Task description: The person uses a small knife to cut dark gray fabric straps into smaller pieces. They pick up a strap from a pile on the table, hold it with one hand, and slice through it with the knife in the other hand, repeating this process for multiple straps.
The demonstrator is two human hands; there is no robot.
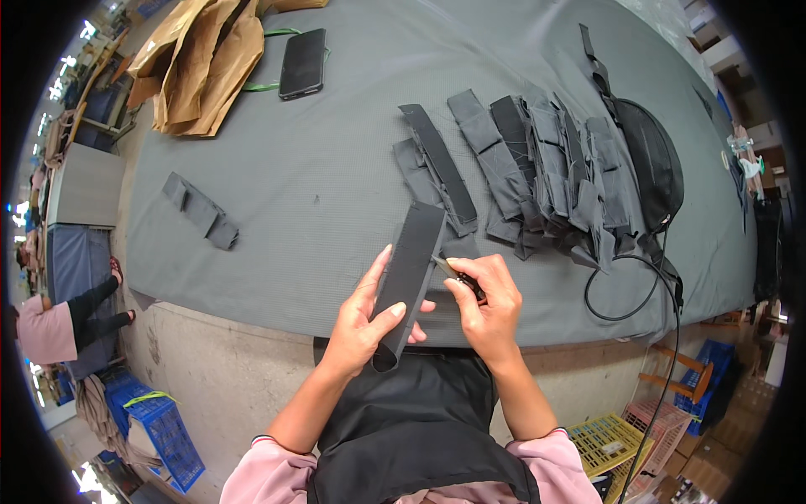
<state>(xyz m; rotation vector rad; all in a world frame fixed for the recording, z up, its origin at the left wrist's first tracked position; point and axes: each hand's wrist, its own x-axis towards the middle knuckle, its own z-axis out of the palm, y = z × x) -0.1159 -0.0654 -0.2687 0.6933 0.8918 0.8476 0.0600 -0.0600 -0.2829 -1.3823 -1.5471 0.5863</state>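
Note:
My left hand [361, 329] grips a dark fabric strip [410, 252], thumb on its face and fingers behind. The strip slants up and away over the table's near edge, its lower end curled into a loop. In my right hand [489, 304] is a small pair of thread snips [445, 267], the pointed tip at the strip's right edge. My fingers cover most of the snips, so I cannot tell whether the blades are closed. Just beyond lies a group of similar strips [550, 160], several of them overlapping. One folded strip [201, 212] rests apart at the left.
A grey cloth covers the table [336, 168]. On it are a crumpled brown paper bag [201, 67], a phone [302, 64] and a black waist bag [651, 160] with a cable [621, 317]. Crates [609, 443] stand below right; another person [50, 328] is far left.

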